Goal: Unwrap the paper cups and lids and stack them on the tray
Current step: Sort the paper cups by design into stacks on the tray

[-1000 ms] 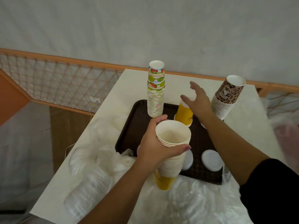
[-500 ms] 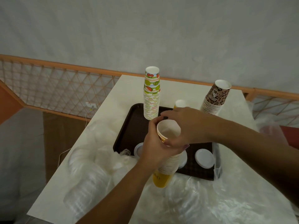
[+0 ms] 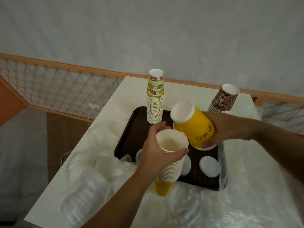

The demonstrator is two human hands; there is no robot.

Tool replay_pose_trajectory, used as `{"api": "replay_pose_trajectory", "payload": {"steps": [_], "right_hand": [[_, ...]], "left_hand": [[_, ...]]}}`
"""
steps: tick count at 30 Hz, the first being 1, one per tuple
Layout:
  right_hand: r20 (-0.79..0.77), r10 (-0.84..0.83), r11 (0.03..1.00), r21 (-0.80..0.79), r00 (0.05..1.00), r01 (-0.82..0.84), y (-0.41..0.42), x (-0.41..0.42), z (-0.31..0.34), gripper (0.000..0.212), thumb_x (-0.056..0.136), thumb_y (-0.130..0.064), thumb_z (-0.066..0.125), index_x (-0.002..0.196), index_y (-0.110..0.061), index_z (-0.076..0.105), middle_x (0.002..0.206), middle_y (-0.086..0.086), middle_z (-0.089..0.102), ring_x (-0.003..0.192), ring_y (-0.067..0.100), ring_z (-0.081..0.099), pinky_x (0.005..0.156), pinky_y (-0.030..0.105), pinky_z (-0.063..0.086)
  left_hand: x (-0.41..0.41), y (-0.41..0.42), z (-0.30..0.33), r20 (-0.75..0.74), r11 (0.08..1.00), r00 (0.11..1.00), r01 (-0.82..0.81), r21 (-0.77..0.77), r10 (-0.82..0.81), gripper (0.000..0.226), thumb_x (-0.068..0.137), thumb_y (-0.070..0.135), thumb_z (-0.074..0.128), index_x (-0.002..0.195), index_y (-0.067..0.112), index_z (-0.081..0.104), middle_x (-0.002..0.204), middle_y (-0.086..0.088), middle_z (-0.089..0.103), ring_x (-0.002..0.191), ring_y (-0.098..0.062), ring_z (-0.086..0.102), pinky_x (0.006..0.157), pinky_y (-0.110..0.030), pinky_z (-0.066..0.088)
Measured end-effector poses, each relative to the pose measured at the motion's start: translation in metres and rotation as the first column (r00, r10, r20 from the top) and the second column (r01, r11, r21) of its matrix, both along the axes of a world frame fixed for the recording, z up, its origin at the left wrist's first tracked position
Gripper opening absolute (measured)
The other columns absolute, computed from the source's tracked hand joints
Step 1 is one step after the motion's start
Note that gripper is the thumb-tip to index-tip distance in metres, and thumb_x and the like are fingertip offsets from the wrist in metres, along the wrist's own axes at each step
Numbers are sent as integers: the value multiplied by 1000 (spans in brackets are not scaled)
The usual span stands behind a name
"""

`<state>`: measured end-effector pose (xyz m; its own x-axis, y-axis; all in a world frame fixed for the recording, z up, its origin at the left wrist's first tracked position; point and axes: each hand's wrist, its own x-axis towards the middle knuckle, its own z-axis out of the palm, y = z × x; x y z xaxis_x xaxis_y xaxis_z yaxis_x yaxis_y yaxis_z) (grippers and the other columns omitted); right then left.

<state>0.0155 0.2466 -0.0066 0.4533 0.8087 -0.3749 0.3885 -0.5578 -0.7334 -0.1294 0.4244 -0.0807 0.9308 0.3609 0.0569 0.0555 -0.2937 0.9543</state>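
My left hand grips a tall stack of yellow paper cups near its top, mouth up, over the front edge of the dark brown tray. My right hand holds a single yellow cup, turned bottom up and tilted left, just above the tray. Under it a further yellow cup shows partly. A fruit-print cup stack stands upside down at the tray's back left. White lids lie flat on the tray's front part.
A leopard-print cup stack leans at the back right of the white table. Crumpled clear plastic wrap covers the table's front and left. An orange lattice rail runs behind the table.
My right hand pulled a yellow cup off the top of the stack in my left hand and turned it bottom up over the tray. The stack stayed in place.
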Motion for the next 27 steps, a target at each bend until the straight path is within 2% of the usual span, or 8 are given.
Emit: {"api": "replay_pose_trajectory", "payload": {"steps": [2, 5, 12, 15, 18, 21, 24, 27], "right_hand": [[-75, -233, 948, 207, 970, 244, 12, 13, -20, 90, 58, -36, 88, 134, -33, 38, 125, -12, 57, 110, 5, 58, 97, 36, 50], [-156, -492, 758, 406, 856, 510, 32, 43, -48, 92, 61, -35, 77, 141, -22, 32, 129, -2, 55, 114, 15, 57, 99, 45, 47], [-196, -713, 512, 511, 673, 691, 60, 77, -107, 84, 74, -18, 78, 141, -17, 25, 136, 5, 45, 115, 18, 50, 99, 44, 46], [-174, -752, 456, 559, 636, 692, 66, 80, -117, 87, 73, -18, 80, 140, -22, 25, 135, 5, 42, 114, 19, 47, 94, 38, 47], [-31, -763, 496, 611, 646, 616, 71, 81, -122, 82, 74, -18, 79, 140, -24, 29, 128, 3, 47, 112, 15, 47, 94, 30, 43], [232, -708, 662, 548, 667, 512, 76, 80, -129, 64, 85, -18, 68, 141, -19, 36, 136, 4, 46, 119, 15, 46, 95, 27, 38], [427, -557, 830, 310, 713, 463, 76, 84, -133, 57, 93, -20, 58, 145, -17, 35, 146, 9, 34, 133, 25, 35, 105, 33, 34], [491, -521, 848, 206, 698, 488, 75, 78, -114, 68, 92, -33, 58, 149, -20, 23, 154, 7, 25, 143, 29, 16, 112, 49, 27]], "left_hand": [[3, 2, -1, -3, 1000, 1000, -5, 17, 5, 90, 56, 27, 89, 130, 32, 37, 108, 30, 48, 103, 23, 41, 75, 2, 41], [4, 3, -2, -9, 999, 1000, -2, 42, 2, 90, 56, 26, 89, 129, 32, 37, 109, 29, 46, 102, 24, 40, 74, 4, 40], [1, 2, -1, -19, 998, 1000, 4, 62, -3, 90, 53, 30, 90, 127, 36, 39, 112, 30, 48, 107, 18, 41, 78, -3, 45], [0, 2, 1, -26, 996, 1000, 3, 88, -1, 93, 49, 44, 89, 128, 39, 39, 114, 34, 46, 110, 12, 44, 87, -18, 51], [-1, 1, 4, -31, 996, 1000, 9, 93, -6, 96, 45, 50, 87, 128, 40, 39, 116, 36, 45, 111, 10, 45, 90, -28, 52], [-3, 0, 6, -24, 996, 1000, 7, 93, -5, 98, 40, 60, 78, 128, 40, 38, 116, 36, 46, 111, 10, 45, 90, -24, 52], [-3, 0, 5, -12, 998, 1000, 22, 62, -22, 99, 46, 40, 90, 130, 35, 39, 114, 31, 50, 110, 10, 47, 89, -18, 50], [-4, 0, 2, -3, 998, 999, 36, 44, -36, 97, 50, 25, 92, 132, 29, 40, 114, 27, 52, 108, 11, 48, 88, -13, 47]]}}
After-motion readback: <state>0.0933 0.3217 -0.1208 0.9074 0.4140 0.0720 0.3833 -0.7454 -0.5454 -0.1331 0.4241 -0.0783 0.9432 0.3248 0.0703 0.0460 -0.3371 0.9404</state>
